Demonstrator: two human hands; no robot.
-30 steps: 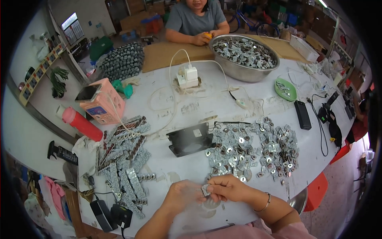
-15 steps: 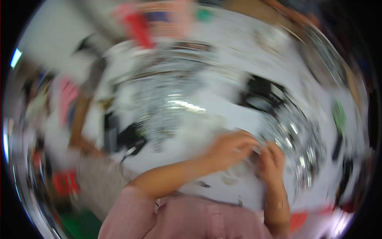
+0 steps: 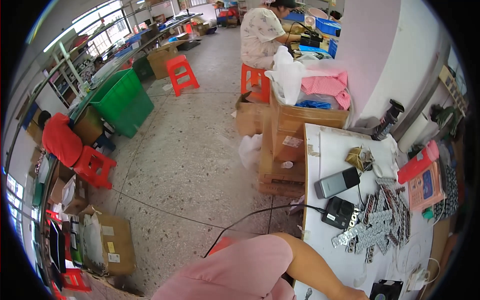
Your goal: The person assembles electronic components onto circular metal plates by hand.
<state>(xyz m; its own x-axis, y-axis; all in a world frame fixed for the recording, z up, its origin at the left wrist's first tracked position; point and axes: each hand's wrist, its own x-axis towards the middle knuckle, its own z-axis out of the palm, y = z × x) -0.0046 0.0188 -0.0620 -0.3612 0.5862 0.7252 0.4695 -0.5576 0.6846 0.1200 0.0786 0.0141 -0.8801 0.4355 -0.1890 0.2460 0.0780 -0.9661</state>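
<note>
My left forearm reaches over the white table [image 3: 320,150] at the lower right. Only the back of my left hand [image 3: 352,294] shows at the lower edge; its fingers are cut off, so what it holds is hidden. Nearest to it lies a black square part [image 3: 386,290] that looks like a small fan. Beyond is a pile of silver metal strips [image 3: 377,225] with repeated links. Beside the pile stand a black box-shaped device [image 3: 338,212] with a cable and a grey rounded box [image 3: 336,183]. My right hand is out of view.
Cardboard boxes [image 3: 285,145] with plastic bags stand against the table's far left side. A black cable [image 3: 250,220] runs off the table edge. Red stools [image 3: 181,74], a green bin [image 3: 122,102] and two seated people [image 3: 260,37] are farther off.
The view has swung left, from the table to the room and floor. Both hands were together over the table before; now only part of my left hand shows.
</note>
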